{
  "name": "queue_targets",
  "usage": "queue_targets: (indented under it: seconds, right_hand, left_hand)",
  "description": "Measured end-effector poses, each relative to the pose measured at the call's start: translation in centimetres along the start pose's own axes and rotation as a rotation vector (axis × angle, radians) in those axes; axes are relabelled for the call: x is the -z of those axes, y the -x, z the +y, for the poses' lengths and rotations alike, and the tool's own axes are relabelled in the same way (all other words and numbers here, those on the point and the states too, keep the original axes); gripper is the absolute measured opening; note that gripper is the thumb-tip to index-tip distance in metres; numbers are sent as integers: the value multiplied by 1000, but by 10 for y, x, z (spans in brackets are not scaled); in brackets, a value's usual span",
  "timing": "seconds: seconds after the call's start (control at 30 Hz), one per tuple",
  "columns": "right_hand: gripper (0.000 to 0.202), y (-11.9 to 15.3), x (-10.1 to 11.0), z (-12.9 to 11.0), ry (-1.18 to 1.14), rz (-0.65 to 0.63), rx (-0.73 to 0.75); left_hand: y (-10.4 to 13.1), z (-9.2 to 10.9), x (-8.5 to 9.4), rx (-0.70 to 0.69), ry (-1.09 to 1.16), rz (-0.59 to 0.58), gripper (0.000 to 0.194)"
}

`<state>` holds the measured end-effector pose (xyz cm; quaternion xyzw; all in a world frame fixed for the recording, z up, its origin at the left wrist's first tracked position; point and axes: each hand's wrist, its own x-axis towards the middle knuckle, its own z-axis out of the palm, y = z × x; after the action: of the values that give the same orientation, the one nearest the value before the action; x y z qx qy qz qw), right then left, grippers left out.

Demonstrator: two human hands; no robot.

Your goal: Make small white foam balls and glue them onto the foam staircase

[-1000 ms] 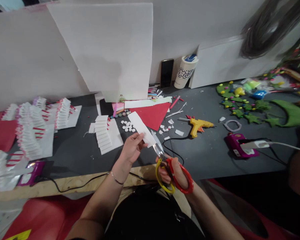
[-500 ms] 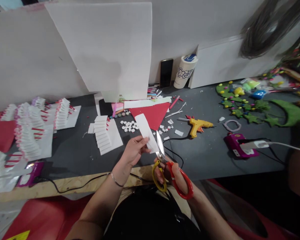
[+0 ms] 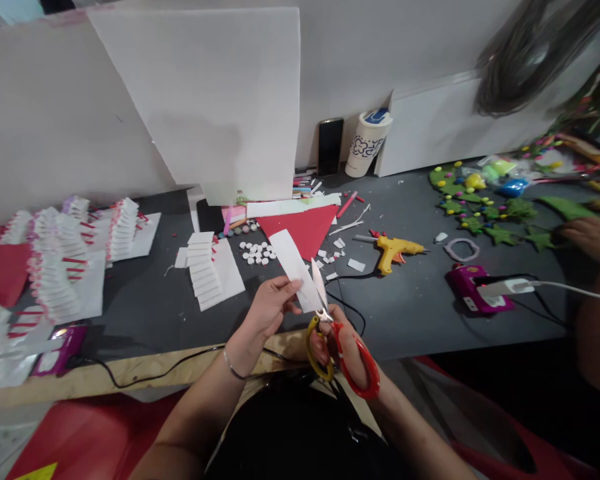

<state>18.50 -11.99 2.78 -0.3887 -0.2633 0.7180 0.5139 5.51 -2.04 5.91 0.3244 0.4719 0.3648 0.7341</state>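
Holding white strip (image 3: 293,267) above desk (image 3: 145,293) in fingers of left hand (image 3: 267,308). Gripping scissors (image 3: 323,313) by handles in fingers of right hand (image 3: 350,343), beside strip. Newly seen near green crescent (image 3: 563,207): co-worker's hand (image 3: 597,237), well apart from strip.

1. Plain, pale grey wall (image 3: 355,53) behind the counter (image 3: 140,287).
2. Large white board (image 3: 230,87) upright before the wall.
3. Dark grey top, bare wooden front edge (image 3: 10,395).
4. Red chair (image 3: 80,433) at lower left.
5. Soft, dim light.

No text can be read: the cup (image 3: 364,147) bears dark markings too unclear to decipher.
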Motion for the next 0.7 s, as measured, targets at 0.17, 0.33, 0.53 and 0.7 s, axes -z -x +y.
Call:
queue_targets:
  seconds: [0.17, 0.33, 0.53, 0.7]
  right_hand:
    - [35, 0, -3, -2, -36, 61, -9]
    - [37, 1, -1, 5, -42, 78, -7]
    - [53, 2, 0, 3, 15, 83, -16]
    - [84, 9, 1, -8, 53, -59, 15]
  left_hand:
    - [0, 1, -1, -8, -28, -14, 41]
    - [0, 2, -2, -17, -37, -34, 36]
    - [2, 2, -2, -8, -50, -41, 35]
    - [1, 4, -1, -30, -44, -27, 37]
